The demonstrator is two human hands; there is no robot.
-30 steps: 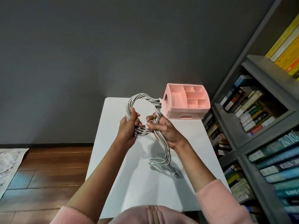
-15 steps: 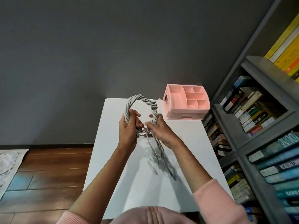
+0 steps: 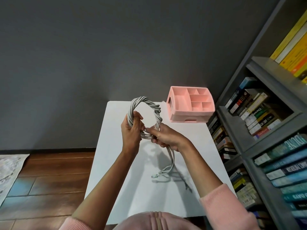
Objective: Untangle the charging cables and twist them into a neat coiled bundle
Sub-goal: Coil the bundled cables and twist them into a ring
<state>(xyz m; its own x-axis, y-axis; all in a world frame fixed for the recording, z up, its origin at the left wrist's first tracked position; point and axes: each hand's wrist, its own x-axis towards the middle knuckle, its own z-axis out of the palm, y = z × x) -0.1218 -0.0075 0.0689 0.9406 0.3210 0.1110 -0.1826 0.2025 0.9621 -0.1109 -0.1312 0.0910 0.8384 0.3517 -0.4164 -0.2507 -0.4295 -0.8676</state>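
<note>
Above the middle of the white table, the left hand grips the left side of the grey twisted cable coil, its fingers curled round the strands. Just beside it, the right hand pinches the coil's lower right and holds the loose cable tails, which hang down to the tabletop. A pink organizer stands at the table's far right corner.

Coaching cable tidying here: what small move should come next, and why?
Probably the right hand should wrap the loose tail round the coil, which the left hand grips: the plug ends trail unwound over the table.
</note>
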